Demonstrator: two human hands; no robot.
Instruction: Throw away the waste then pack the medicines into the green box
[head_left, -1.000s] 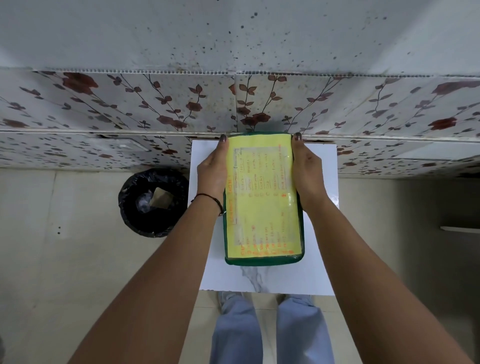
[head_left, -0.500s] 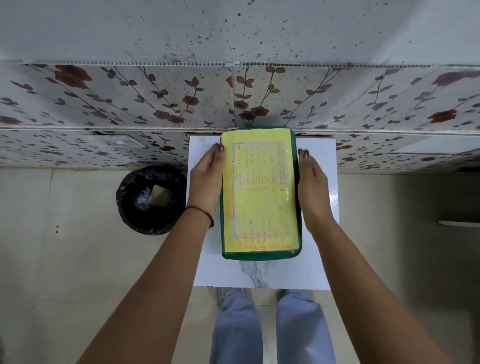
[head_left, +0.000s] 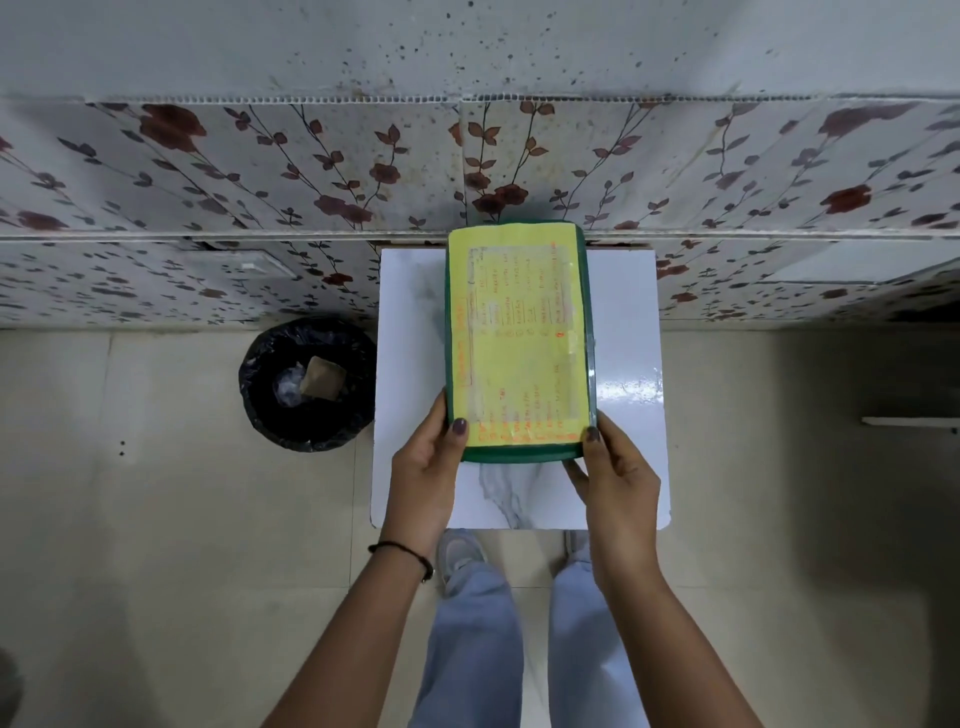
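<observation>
The green box (head_left: 519, 343), lid closed with a yellow label on top, lies along the middle of the white counter (head_left: 631, 395), reaching its far edge; the left hand (head_left: 423, 467) and right hand (head_left: 615, 473) each clasp a near corner; a black bin (head_left: 306, 384) holding waste stands on the floor beside the counter's left edge.

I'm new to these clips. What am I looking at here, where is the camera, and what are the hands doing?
There is no machine: a person wears a camera on the head, looking down, so you see their own arms, legs and shoes. A small white table stands against a flowered wall. On it lies a green box with a yellow handwritten label on its closed lid. The left hand and right hand grip its near corners, thumbs on top. On the floor, left of the table, a black-lined bin holds some waste. No loose medicines are visible.
</observation>
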